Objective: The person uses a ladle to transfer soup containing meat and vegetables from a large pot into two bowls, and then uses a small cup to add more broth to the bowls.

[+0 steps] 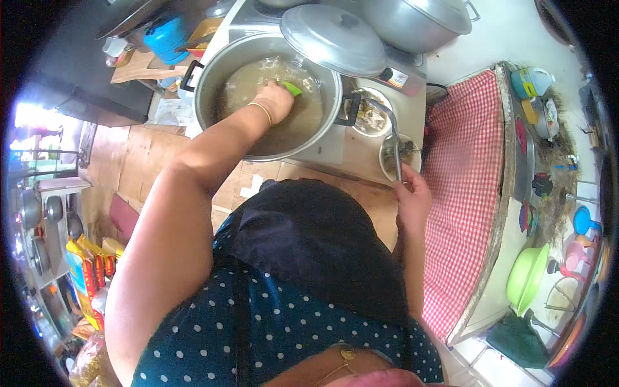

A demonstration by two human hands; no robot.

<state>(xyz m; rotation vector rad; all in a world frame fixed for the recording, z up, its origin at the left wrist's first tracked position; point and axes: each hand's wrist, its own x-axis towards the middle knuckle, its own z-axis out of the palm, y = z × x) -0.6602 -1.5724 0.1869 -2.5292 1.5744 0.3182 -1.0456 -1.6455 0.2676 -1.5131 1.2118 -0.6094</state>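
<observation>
My left hand (276,99) reaches over a large aluminium cooking pot (332,104) that holds a cloudy brownish liquid (295,130). It grips a bright green object (292,88), mostly hidden by the fingers; I cannot tell what it is. My right hand (413,193) holds the long metal handle of a kitchen utensil (397,145), probably a ladle. The utensil crosses above a small white bowl (383,164) with dark food, and its far end is over a larger white bowl (387,129) of food scraps or pieces.
A domed aluminium lid (333,41) overlaps the pot's back right rim. Behind stands another lidded pot (420,24). To the right, a red checked curtain (464,193) hangs under the sink counter, where a light green basin (527,278) stands. A blue gas cylinder (166,41) is at left.
</observation>
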